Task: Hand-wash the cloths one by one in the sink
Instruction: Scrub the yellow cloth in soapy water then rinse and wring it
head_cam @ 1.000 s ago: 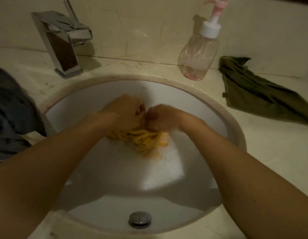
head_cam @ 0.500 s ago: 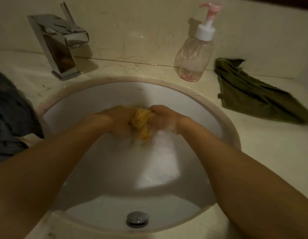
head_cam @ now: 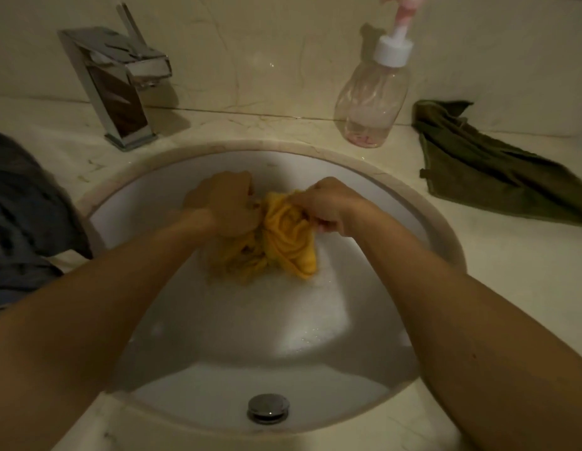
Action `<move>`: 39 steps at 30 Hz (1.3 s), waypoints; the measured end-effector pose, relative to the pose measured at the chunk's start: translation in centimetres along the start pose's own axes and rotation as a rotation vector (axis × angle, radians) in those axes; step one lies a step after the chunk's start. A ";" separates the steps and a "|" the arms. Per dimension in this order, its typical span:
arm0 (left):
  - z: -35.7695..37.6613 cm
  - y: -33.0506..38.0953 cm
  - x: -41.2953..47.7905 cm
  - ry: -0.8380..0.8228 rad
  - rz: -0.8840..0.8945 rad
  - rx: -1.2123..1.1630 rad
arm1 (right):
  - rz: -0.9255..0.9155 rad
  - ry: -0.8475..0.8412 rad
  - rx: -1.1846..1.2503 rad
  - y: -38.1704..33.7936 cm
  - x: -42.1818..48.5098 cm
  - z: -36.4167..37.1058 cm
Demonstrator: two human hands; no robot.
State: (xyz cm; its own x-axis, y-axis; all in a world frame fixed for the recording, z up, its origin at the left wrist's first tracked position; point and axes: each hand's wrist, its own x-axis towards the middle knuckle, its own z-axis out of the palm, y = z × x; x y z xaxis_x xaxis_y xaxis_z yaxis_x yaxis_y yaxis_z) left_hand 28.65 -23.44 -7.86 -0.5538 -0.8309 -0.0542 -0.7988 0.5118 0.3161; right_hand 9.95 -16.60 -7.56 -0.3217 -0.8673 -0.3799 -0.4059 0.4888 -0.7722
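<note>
- My left hand [head_cam: 222, 203] and right hand [head_cam: 328, 206] both clutch the yellow cloth [head_cam: 286, 236], bunched over the sink [head_cam: 439, 236] water.
- Feels soft, soaked, soapy-slick; best grabbed by the bunched folds.

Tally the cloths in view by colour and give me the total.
1 yellow cloth, gripped by the left hand and right hand in the sink
1 green cloth, on the counter to the right
1 dark grey cloth, left of the sink
Total: 3 cloths
</note>
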 end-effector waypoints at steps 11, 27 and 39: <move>1.2 0.6 -0.2 -0.433 0.158 0.205 | -0.076 -0.247 -0.905 0.5 -2.0 2.2; 2.1 0.2 0.5 -0.212 0.166 0.110 | -0.155 -0.204 -0.861 -0.1 -3.1 3.6; 0.3 2.3 0.1 0.027 0.129 -0.294 | -0.229 0.067 0.530 -2.2 -3.0 1.2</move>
State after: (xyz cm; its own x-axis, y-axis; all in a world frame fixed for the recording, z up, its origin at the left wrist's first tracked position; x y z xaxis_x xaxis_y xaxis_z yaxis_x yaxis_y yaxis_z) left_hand 26.70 -22.25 -7.38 -0.6363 -0.7710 0.0277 -0.6183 0.5311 0.5793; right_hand 12.86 -15.18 -5.32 -0.3365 -0.9291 -0.1534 0.0065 0.1606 -0.9870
